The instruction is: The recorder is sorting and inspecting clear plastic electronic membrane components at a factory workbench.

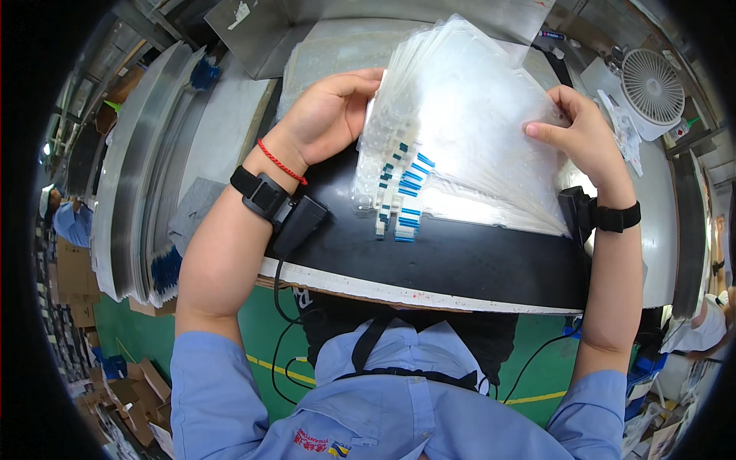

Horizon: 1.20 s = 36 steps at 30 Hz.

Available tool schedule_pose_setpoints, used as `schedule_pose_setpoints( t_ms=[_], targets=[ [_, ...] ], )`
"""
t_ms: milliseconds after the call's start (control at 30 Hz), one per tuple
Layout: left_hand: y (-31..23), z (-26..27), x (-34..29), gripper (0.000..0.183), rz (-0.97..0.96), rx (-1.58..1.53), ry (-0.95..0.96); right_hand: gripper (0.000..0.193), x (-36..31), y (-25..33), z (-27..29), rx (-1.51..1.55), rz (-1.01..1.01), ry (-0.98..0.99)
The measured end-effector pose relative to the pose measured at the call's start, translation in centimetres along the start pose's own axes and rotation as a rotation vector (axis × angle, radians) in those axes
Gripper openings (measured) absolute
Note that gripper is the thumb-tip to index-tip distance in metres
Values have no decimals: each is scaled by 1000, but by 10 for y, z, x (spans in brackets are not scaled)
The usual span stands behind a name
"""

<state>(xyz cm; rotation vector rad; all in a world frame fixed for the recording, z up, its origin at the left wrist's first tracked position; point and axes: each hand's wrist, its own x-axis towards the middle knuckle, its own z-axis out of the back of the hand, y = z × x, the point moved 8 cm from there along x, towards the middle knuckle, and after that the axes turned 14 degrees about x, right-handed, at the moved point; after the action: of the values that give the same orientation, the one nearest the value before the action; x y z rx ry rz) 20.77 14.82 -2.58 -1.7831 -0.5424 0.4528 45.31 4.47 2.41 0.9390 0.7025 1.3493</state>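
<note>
Black tabletop (475,261) is sitting under a fanned stack of clear sheets (475,115). Right hand (586,138) is pinching their right edge; left hand (330,115) is curling half-open at the left edge, can't tell if it's gripping. Blue tabs (409,218) are showing lower left.

I see bright light glaring white off my clear sheets (479,115), while the surroundings curve into blackness.
</note>
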Motion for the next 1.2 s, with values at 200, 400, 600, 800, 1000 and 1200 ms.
schedule_pose_setpoints(
  t_ms=[200, 400, 600, 800, 1000, 1200],
  targets=[
    [-2, -4, -1, 41, 0, 107, 36, 30, 0, -2, 6, 24, 14, 20],
    [2, -3, 0, 40, -13, 175, -25, 29, 0, -4, -4, 1, -15, 84],
    [3, -2, 0, 39, -11, 207, -103, 32, -1, -17, -9, -40, -59, 106],
    [3, 3, 1, 39, -2, 144, -69, 32, -1, -10, -13, -14, -10, 106],
    [1, -2, 0, 42, -20, 212, -60, 39, -2, -6, -17, 11, -20, 172],
    [1, -2, 1, 47, -35, 191, -80, 40, -1, -6, -16, -90, 26, 153]
  ],
)
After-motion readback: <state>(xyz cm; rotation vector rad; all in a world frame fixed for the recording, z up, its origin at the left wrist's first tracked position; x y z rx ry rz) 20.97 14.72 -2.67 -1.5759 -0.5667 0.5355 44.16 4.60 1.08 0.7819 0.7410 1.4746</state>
